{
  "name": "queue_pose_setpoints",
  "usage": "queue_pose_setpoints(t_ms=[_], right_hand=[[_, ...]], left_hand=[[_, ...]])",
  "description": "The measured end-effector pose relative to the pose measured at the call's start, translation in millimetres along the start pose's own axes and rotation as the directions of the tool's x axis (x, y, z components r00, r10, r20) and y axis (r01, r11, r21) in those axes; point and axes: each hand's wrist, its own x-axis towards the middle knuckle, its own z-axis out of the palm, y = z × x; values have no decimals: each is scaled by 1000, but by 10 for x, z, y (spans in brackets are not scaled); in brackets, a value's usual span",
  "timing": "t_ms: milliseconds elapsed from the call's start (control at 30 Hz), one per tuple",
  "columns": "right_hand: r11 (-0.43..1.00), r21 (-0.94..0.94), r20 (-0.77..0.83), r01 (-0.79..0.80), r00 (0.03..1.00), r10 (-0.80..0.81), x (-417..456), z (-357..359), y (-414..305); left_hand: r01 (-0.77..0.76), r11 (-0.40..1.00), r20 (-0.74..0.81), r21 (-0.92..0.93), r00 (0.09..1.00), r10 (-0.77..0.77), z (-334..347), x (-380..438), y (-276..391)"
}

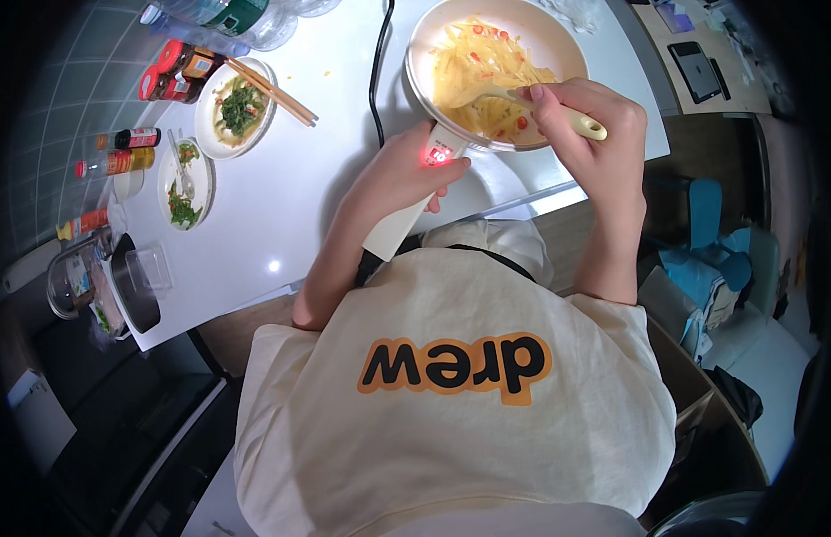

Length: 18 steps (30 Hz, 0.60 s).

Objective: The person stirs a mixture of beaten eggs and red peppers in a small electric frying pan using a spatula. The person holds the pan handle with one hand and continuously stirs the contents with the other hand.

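My left hand (pixel 408 164) is closed around the pale handle (pixel 396 228) of an electric pan (pixel 571 40), its thumb beside a lit red display. The pan's white bowl holds yellow shredded food (pixel 482 60) with red chili pieces. In my right hand (pixel 590 127) is a pale yellow spoon or spatula (pixel 499 92), gripped by its handle, with the head resting in the shreds. A black power cord (pixel 377 74) runs over the white table (pixel 274 221) to the left of the pan and passes out of sight behind my left hand.
To the left stand a plate of greens (pixel 204 127) with wooden chopsticks (pixel 274 90) across its rim, a smaller dish (pixel 207 181) with a spoon, red-lidded jars (pixel 180 70), sauce bottles (pixel 120 161) and a clear plastic container (pixel 150 265). Large plastic bottles (pixel 254 20) stand at the far edge.
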Motion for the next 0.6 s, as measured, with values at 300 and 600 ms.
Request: queue_pose_setpoints(t_ms=[300,600], right_hand=[[998,55,105,10,994,-16,18,-142,-6],[998,57,267,2,964,-17,117,-613,162]], left_hand=[[22,1000,7,13,1000,-22,-26,-27,11],[1,1000,1,-3,1000,-1,-1,0,0]])
